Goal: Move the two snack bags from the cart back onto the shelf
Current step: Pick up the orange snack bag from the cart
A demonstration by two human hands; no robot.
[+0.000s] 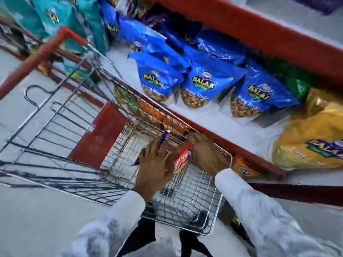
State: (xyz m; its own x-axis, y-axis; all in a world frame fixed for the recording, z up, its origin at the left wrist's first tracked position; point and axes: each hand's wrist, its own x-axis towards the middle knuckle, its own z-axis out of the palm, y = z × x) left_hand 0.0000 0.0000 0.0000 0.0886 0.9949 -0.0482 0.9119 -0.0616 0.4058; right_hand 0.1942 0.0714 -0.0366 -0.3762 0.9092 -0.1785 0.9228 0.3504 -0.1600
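Observation:
Both my hands reach down into the wire cart (225, 184). A red snack bag (181, 159) with yellow lettering stands between them. My right hand (205, 153) curls around its far side. My left hand (155, 164) lies flat with fingers spread against its near side and over a purple bag (164, 139), of which only a top corner shows. The white shelf (213, 117) with a red front edge runs beside the cart on the right.
Blue snack bags (202, 84) stand in rows on the shelf, teal bags (61, 17) to the left, a yellow bag (311, 138) to the right. A red shelf board (259, 36) hangs above. The cart's red child-seat flap (100, 134) and handle (42, 54) lie left.

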